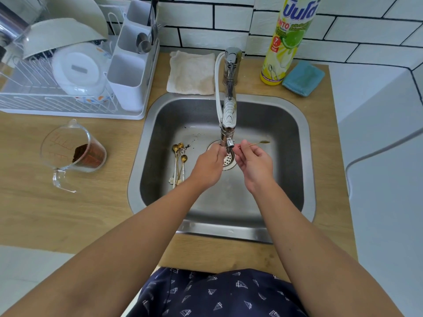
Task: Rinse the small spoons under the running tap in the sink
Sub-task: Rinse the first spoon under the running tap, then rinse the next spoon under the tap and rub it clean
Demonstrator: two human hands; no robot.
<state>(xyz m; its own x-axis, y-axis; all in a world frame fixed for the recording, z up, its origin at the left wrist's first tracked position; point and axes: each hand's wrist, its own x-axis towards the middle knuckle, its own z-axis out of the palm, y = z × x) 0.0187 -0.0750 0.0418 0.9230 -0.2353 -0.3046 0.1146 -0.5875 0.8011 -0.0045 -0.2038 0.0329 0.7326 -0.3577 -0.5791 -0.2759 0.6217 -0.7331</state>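
**Spoon held beneath the tap spout**

Fingers (240, 154) of the right hand (255, 167) pinch a thin gold spoon (256, 143), its far end pointing right across the sink (295, 138). Left hand (209, 167) reaches up to the tap (229, 115) spout, its fingertips curled at the nozzle; what they grip, if anything, I cannot tell. Both hands hover over the drain (228, 160). More gold spoons (179, 161) lie together on the sink floor, left of the drain, with dark specks near them. On the counter to the left stands a measuring jug (73, 149) holding brown powder. Behind the sink are a cloth (192, 73), a dish soap bottle (288, 40) and a blue sponge (303, 77).
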